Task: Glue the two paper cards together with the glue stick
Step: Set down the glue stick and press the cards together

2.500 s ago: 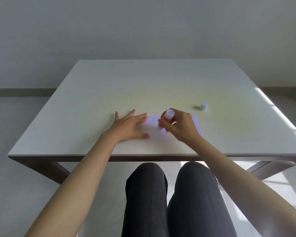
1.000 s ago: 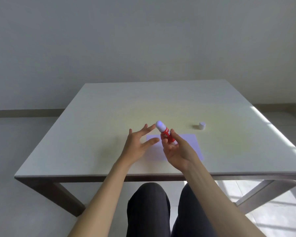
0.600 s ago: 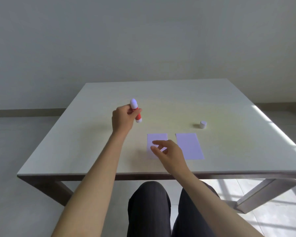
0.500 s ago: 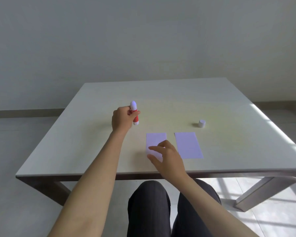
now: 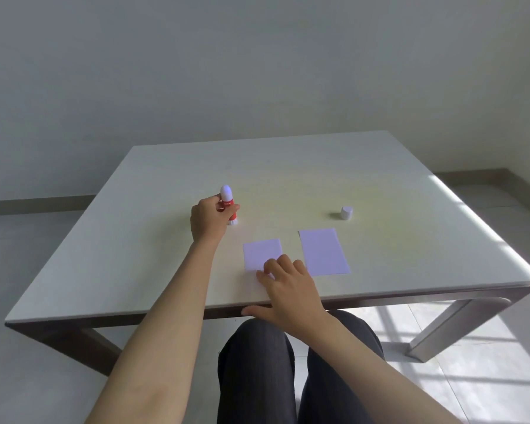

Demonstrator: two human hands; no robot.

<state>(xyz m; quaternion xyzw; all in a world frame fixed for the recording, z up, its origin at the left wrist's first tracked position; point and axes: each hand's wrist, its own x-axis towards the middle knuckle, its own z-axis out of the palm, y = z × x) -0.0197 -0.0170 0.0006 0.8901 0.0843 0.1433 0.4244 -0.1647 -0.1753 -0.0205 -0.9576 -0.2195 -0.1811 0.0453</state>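
Note:
Two pale lilac paper cards lie side by side near the table's front edge: the left card and the right card. My right hand rests with its fingertips on the near end of the left card, thumb at the table's edge. The red glue stick, uncapped with its white tip up, stands upright on the table left of the cards. My left hand is closed around its body.
The glue stick's white cap stands on the white table behind the right card. My knees in dark trousers show under the front edge. Sunlight falls on the table's right side and the floor.
The glue stick passed from my right hand to my left, which carried it left and set it upright on the table. My right hand dropped onto the left card's near end.

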